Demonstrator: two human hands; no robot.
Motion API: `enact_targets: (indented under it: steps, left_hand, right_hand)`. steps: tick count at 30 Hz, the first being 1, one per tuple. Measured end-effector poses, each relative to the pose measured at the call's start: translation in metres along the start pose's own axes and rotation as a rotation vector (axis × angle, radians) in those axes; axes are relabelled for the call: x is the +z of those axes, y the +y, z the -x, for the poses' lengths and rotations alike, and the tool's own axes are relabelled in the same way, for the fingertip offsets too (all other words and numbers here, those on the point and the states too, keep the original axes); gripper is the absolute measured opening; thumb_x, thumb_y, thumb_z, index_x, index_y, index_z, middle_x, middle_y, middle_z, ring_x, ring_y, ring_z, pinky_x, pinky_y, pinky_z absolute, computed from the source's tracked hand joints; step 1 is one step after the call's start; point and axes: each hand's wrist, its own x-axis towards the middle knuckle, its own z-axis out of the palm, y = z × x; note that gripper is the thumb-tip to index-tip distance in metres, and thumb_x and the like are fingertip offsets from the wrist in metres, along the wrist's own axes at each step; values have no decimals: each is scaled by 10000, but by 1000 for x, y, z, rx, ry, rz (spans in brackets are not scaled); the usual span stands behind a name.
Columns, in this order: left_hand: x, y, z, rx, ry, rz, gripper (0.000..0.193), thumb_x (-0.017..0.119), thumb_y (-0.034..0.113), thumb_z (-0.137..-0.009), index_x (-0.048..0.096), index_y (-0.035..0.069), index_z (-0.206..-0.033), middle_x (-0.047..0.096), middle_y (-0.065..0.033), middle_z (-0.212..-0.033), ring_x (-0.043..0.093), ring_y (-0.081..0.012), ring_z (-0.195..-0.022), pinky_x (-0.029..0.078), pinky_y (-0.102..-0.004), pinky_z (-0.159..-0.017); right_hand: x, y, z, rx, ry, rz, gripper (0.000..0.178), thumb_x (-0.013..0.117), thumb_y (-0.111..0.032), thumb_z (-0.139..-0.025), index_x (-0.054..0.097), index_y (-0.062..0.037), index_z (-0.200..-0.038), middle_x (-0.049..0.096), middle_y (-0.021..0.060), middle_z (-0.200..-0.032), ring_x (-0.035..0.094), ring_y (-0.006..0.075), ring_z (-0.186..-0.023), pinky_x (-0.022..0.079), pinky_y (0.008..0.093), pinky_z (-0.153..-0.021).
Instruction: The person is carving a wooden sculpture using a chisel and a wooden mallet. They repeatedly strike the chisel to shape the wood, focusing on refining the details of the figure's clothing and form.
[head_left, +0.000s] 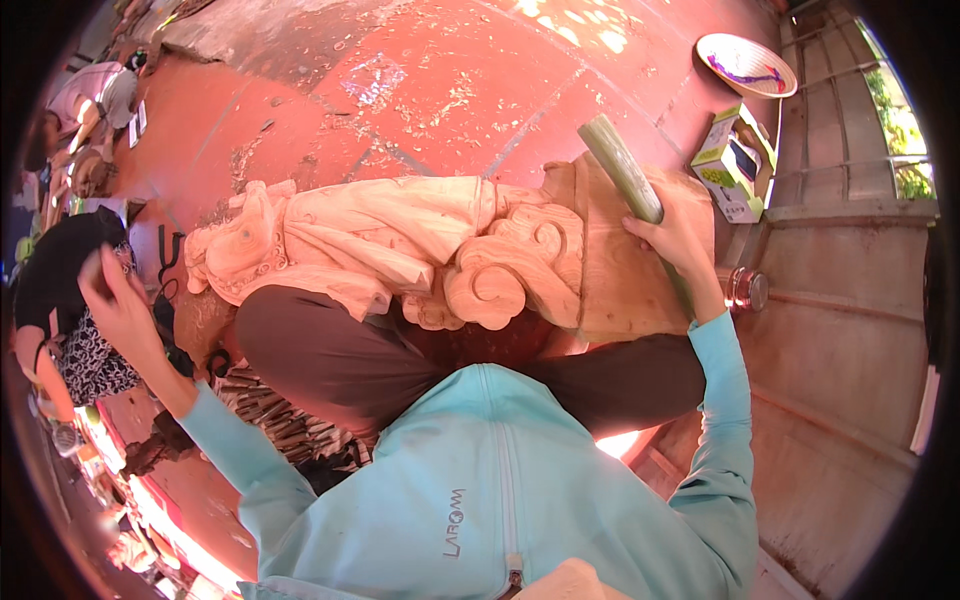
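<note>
A pale wood carving [385,230] lies on its side across the floor in front of my crossed legs. It has draped robe folds, a cloud-like scroll [490,280] and a plain block base [640,270] at the right end. My right hand [672,245] grips a thick greenish round club [622,168], held tilted over that base. My left hand [122,305] is raised at the far left, apart from the carving, its fingers stretched out and nothing seen in them. Beyond the carving's left end sits a dark curved metal tool [168,262].
Many chisels [285,415] lie heaped by my left knee. To the right are a jar [745,289], a green and white box [735,165], a conical hat [747,66] and a panelled wall [840,290]. Wood chips litter the red floor [450,90]. Other people [60,290] sit at left.
</note>
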Motion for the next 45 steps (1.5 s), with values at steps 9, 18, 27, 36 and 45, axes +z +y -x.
enact_targets:
  steps: [9, 18, 27, 36, 45]
  left_hand:
    - [233, 247, 42, 149, -1057, 491, 396, 557, 395, -933, 539, 58, -1140, 572, -55, -860, 542, -114, -673, 470, -246, -566]
    - [473, 200, 183, -949, -1060, 1182, 259, 617, 262, -870, 517, 71, -1013, 443, -19, -623, 441, -113, -493, 329, -239, -411]
    - [486, 192, 186, -916, -1117, 1185, 261, 568, 272, -898, 529, 51, -1032, 409, -5, -613, 399, -87, -496, 313, -234, -435]
    - [502, 184, 188, -1011, -1190, 1159, 238, 537, 370, -890, 491, 186, -747, 390, 52, -465, 376, -91, -344, 258, -244, -316]
    - [504, 188, 191, -1052, -1217, 1194, 264, 549, 347, -881, 462, 177, -698, 357, 49, -454, 341, -89, -334, 243, -236, -312]
  right_hand:
    - [-8, 13, -2, 40, 26, -105, 584, 704, -114, -768, 480, -48, -1304, 616, 78, -818, 559, 110, -571, 462, 268, -494]
    - [-10, -10, -5, 42, -13, 13, 585, 699, -157, -765, 486, -51, -1299, 642, 169, -1048, 634, 253, -885, 488, 352, -768]
    - [-13, -10, -14, 190, -45, -101, 564, 720, -177, -781, 502, -40, -1282, 643, 145, -1059, 610, 234, -981, 472, 347, -835]
    - [-11, -9, -16, 233, 9, -168, 568, 736, -179, -794, 494, 12, -1271, 614, 80, -896, 570, 120, -699, 467, 278, -644]
    - [-11, -6, -16, 222, 4, -167, 573, 737, -196, -795, 493, 12, -1270, 607, 80, -886, 567, 116, -720, 464, 277, -658]
